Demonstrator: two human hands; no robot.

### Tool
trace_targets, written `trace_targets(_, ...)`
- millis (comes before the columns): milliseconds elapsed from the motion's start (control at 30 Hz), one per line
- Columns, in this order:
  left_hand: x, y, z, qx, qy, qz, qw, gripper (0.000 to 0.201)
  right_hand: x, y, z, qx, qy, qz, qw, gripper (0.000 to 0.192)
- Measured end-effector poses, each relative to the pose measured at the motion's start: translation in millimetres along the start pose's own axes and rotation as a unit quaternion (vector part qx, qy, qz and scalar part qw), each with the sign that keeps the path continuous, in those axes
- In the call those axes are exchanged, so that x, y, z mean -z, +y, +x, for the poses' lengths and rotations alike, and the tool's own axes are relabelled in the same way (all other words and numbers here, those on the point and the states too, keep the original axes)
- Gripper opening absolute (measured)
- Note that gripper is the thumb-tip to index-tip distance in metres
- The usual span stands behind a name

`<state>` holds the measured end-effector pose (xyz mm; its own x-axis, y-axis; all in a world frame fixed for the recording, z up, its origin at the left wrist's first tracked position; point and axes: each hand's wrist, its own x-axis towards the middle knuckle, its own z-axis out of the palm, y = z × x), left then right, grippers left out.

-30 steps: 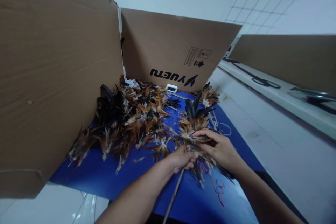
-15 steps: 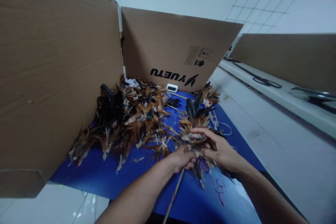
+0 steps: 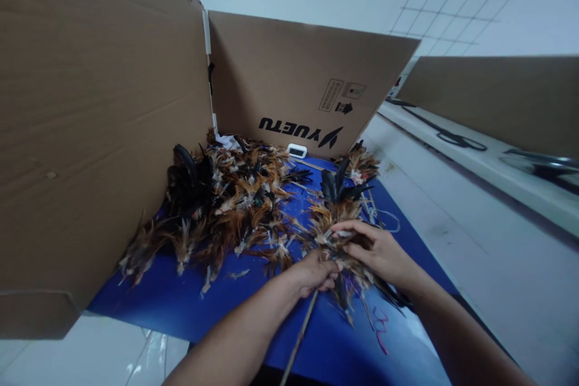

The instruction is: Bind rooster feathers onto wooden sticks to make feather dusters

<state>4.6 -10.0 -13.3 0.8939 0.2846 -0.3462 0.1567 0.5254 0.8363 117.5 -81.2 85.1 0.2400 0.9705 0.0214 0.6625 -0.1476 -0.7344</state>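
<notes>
My left hand is closed around a thin wooden stick that runs down toward me. At the stick's top sits a bundle of brown and black feathers. My right hand wraps over the lower part of that bundle, fingers pressing the feathers against the stick. Both hands meet over a blue mat. A large heap of loose brown, black and white feathers lies on the mat to the left.
Cardboard walls stand at the left and back, another at the far right. A small white device lies by the back wall. Thin string and more sticks lie right of the bundle. White tabletop spreads to the right.
My right hand's fingers have shifted slightly on the feather bundle, curling and flattening again. The left hand and stick have stayed in place.
</notes>
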Motion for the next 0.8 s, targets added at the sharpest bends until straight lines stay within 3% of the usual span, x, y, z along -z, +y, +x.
trace_targets(200, -0.4, 0, 0, 0.019, 0.012, 0.014, 1.0, 0.018, -4, -11, 8, 0.034, 0.008, 0.003, 0.999, 0.017)
trace_targets(367, -0.5, 1, -1, 0.01, -0.007, -0.001, 1.0, 0.019, -5, -17, 11, 0.023, -0.01, 0.033, 0.999, 0.017)
trace_targets(567, -0.9, 2, -2, 0.015, -0.005, -0.007, 1.0, 0.029, 2, -19, 18, 0.092, -0.022, 0.026, 0.995, 0.018)
trace_targets(800, -1.8, 0, -1, 0.003, -0.004, -0.006, 1.0, 0.032, 10, -12, 18, 0.039, -0.059, 0.058, 0.996, 0.023)
